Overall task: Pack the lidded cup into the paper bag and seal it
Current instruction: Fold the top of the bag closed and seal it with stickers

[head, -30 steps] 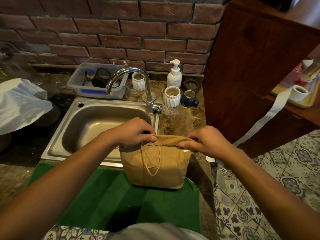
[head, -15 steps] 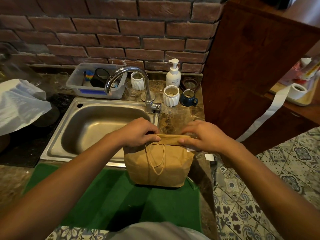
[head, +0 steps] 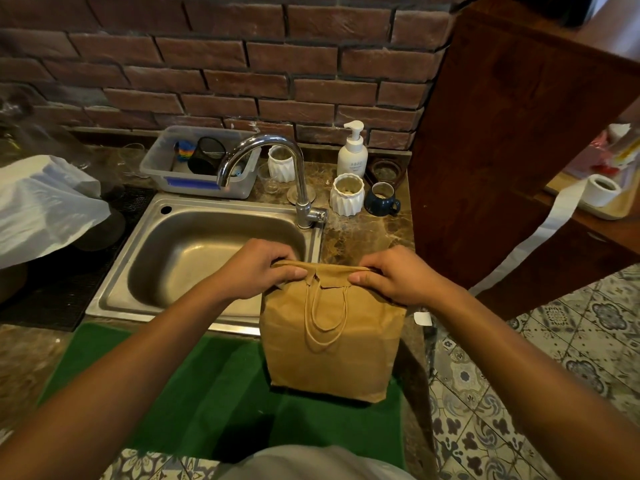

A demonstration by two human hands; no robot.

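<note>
A brown paper bag (head: pixel 332 344) stands upright on the green mat (head: pixel 194 393) at the counter's front right, its twine handle hanging down the near face. Its top edge is folded over toward me. My left hand (head: pixel 259 268) pinches the left end of the folded top. My right hand (head: pixel 394 278) pinches the right end. The lidded cup is not visible; the bag's inside is hidden.
A steel sink (head: pixel 207 251) with a curved tap (head: pixel 270 168) lies behind the bag. Beyond it stand a plastic tub (head: pixel 194 183), white cups (head: pixel 346 194), a blue mug (head: pixel 381 199) and a soap bottle (head: pixel 353 150). A wooden cabinet (head: pixel 519 150) rises at right; paper strip (head: pixel 543 226) hangs there.
Both hands have kept hold of the bag's top and pressed the fold down; the bag has shifted slightly right and nearer the counter edge.
</note>
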